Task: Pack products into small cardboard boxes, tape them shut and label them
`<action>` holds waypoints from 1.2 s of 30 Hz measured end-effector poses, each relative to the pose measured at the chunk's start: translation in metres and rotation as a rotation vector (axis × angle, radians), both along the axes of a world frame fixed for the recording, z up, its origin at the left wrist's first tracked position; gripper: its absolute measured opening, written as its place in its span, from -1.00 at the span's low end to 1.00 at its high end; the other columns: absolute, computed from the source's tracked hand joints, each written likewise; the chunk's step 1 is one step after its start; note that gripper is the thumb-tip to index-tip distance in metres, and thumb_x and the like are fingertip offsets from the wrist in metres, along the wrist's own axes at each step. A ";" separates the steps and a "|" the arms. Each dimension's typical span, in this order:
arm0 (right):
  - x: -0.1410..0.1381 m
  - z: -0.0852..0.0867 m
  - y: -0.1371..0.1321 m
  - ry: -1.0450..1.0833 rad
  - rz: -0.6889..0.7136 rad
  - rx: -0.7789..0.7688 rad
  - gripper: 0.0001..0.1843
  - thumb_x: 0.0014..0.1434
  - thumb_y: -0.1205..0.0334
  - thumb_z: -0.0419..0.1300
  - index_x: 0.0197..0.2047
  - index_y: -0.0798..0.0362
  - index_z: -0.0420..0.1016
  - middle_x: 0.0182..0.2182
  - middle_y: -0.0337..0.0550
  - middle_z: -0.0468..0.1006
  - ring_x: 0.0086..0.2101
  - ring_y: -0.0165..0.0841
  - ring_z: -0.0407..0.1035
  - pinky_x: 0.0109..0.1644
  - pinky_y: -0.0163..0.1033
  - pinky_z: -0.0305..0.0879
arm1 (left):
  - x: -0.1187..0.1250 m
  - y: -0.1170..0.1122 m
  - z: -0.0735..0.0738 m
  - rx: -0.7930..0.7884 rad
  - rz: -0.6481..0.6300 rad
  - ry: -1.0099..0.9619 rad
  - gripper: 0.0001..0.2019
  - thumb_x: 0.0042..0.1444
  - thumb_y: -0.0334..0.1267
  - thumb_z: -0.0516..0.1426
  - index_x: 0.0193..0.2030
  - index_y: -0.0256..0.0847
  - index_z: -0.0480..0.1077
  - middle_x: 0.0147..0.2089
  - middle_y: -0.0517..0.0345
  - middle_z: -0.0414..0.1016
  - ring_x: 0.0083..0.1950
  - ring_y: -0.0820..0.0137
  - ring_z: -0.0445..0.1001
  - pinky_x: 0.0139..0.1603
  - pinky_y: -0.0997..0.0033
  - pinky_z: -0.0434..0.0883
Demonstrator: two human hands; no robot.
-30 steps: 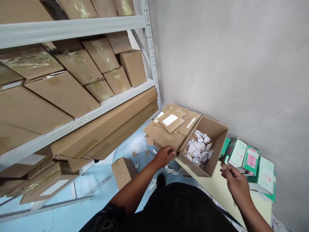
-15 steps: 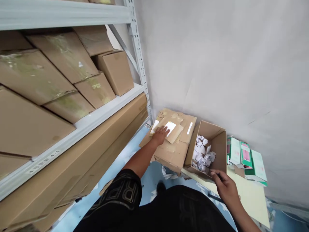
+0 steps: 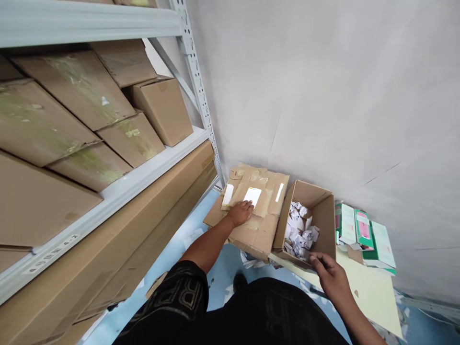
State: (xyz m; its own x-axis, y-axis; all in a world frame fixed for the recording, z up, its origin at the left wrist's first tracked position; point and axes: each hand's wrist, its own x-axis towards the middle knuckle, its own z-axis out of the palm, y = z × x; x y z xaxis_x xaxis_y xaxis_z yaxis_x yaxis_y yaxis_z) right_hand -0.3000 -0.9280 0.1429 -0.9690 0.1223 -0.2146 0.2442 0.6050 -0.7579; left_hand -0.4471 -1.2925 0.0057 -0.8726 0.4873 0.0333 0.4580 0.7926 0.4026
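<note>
My left hand (image 3: pixel 240 212) lies flat, fingers out, on a stack of flattened cardboard (image 3: pixel 257 225) on the floor, just below a white label (image 3: pixel 252 196). Right of the stack stands an open cardboard box (image 3: pixel 323 215) holding crumpled white paper (image 3: pixel 300 232). My right hand (image 3: pixel 329 278) has its fingers curled over the near rim of that box.
A grey metal rack (image 3: pixel 151 165) full of brown cartons (image 3: pixel 161 108) fills the left side, with long flat cartons (image 3: pixel 118 239) under it. Green and white packets (image 3: pixel 362 232) lie by the wall at right. A pale yellow sheet (image 3: pixel 370 292) covers the floor there. Paper scraps litter the blue floor.
My left hand went from the edge of the flattened cardboard up onto its top, near the white label. My right hand came down onto the box's near rim. The view swung left.
</note>
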 end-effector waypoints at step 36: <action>-0.073 -0.006 -0.114 -0.162 0.113 -0.244 -0.37 0.19 -0.23 0.23 0.21 -0.06 0.40 -0.09 -0.05 0.66 -0.28 -0.16 0.58 -0.22 -0.10 0.51 | 0.059 0.013 0.136 0.589 0.532 0.295 -0.58 0.45 -0.05 -0.09 0.18 -0.25 0.42 0.05 -0.15 0.59 0.14 0.17 0.54 0.20 0.17 0.42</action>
